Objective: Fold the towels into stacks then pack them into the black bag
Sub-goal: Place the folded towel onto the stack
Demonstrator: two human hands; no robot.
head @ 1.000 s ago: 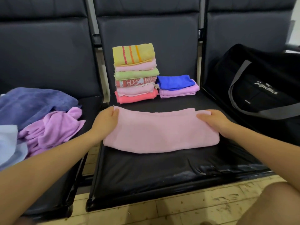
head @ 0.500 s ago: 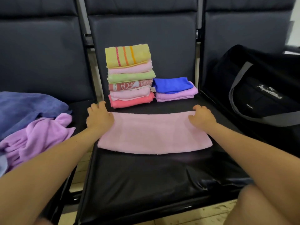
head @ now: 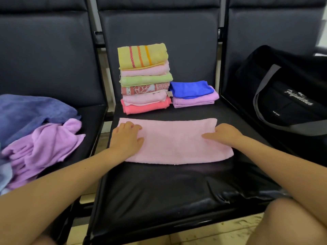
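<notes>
Pink towel (head: 177,140) lies folded to a long strip on the middle seat (head: 159,191), near side of the two stacks. Both hands were at its far edge a sec ago; now left hand (head: 126,138) and right hand (head: 223,134) have slid inward, fingers flat, relaxed, pressing it smooth, gripping nothing. Suggests this fold's set; next prob. fold ends across. Tall stack (head: 144,78) and short stack (head: 192,94) behind; black bag (head: 292,96) right; unfolded towels (head: 40,137) left.

Both hands, left hand (head: 126,138) and right hand (head: 223,134), press flat on the pink towel (head: 174,141); the black bag (head: 290,96) sits at 2 o'clock.
</notes>
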